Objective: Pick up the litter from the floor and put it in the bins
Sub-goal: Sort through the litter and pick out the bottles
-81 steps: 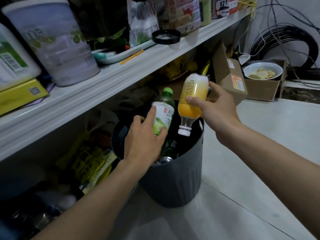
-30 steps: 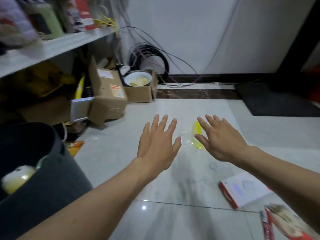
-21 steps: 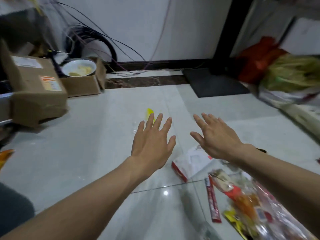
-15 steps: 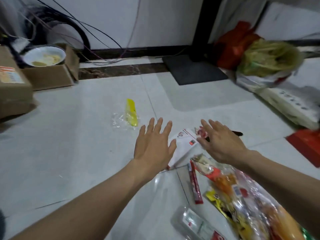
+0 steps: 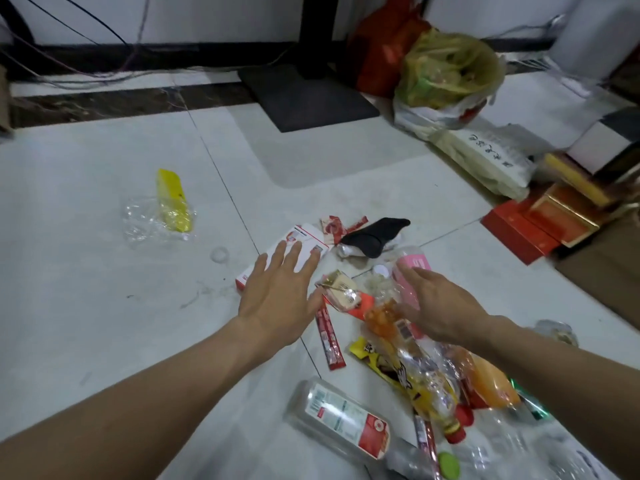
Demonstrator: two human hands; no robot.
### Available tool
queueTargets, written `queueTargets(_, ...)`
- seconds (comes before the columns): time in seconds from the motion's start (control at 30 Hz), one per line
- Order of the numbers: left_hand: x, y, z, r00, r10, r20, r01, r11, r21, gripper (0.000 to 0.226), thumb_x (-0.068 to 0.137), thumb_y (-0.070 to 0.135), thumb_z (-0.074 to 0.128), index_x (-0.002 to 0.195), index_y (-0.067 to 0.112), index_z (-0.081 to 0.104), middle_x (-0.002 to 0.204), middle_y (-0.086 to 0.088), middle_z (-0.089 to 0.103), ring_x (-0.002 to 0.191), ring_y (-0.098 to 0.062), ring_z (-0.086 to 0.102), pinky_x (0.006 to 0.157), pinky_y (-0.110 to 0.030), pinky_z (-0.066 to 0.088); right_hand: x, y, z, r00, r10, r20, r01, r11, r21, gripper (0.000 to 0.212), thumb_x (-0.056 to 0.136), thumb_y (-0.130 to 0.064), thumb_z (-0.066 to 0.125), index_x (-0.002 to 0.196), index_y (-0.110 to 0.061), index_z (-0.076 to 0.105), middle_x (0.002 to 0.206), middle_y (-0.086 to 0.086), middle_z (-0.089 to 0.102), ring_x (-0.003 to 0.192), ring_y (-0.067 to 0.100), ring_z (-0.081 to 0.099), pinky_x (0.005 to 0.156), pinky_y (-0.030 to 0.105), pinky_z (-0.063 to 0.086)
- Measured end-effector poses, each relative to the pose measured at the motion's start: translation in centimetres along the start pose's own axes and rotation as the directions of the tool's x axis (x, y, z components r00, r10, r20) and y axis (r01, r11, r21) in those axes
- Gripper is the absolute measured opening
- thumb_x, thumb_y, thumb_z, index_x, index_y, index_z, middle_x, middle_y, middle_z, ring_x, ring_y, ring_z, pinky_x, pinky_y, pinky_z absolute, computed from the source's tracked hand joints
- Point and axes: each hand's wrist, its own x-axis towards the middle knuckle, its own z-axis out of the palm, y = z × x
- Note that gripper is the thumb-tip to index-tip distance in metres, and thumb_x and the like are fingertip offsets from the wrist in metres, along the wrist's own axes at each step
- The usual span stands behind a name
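Hovering over litter (image 5: 329,341), my left hand (image 5: 280,296) and right hand (image 5: 443,306) spread wide, empty. Slick wrappers (image 5: 429,379) may slip from a hasty grab.

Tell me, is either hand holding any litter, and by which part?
Nothing is held. The left hand and right hand are both open, fingers spread, over the litter.

White tiled floor (image 5: 86,306), dark marble strip (image 5: 121,102) along far edge. Thin cables (image 5: 104,72) trail below white wall (image 5: 207,15). Black flat stand base (image 5: 311,98), upright post (image 5: 315,32) on it. Right of base: red bag (image 5: 377,50), yellowish translucent bag (image 5: 450,64) just beside. White sack (image 5: 485,157) with black handwriting below them. Red-and-gold boxes (image 5: 554,216) at right edge, brown cardboard (image 5: 609,275) nearer.
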Motion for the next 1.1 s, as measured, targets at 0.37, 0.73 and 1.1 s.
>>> queueTargets(0.37,1.1,1.4,1.6,0.997,0.06,0.042,-0.06,0.998,0.003,0.062,0.1,0.051,0.023,0.155,0.028,0.004,0.162,-0.005,0.004,0.149,-0.026,0.003,0.119,-0.042,0.007,-1.0,0.3,3.6,1.0,0.013,0.014,-0.013,1.0,-0.02,0.074,0.09,-0.05,0.057,0.15,-0.023,0.021,0.133,0.011,0.051,0.117,0.028,0.048,0.093,0.037,0.044)
queueTargets(0.73,1.2,1.7,1.9,0.997,0.076,0.022,-0.075,0.997,-0.019,0.063,0.099,0.054,0.026,0.154,0.03,0.008,0.162,-0.004,0.006,0.149,-0.026,0.005,0.118,-0.042,0.008,-0.5,0.8,6.2,0.986,0.011,0.165,-0.051,0.969,0.24,0.085,0.086,-0.052,0.06,0.151,-0.032,0.008,0.127,0.007,0.06,0.097,0.025,0.064,0.086,0.041,0.053)
queueTargets(1.1,0.8,1.4,1.6,0.997,0.072,0.026,-0.071,0.997,-0.034,0.062,0.1,0.052,0.025,0.154,0.03,0.005,0.162,-0.007,0.006,0.149,-0.027,0.004,0.12,-0.043,0.009,0.7,0.6,2.9,0.999,0.036,-0.002,-0.03,0.847,0.532,0.083,0.086,-0.024,0.071,0.15,-0.036,0.02,0.096,-0.006,0.058,0.074,0.011,0.063,0.055,0.021,0.053)
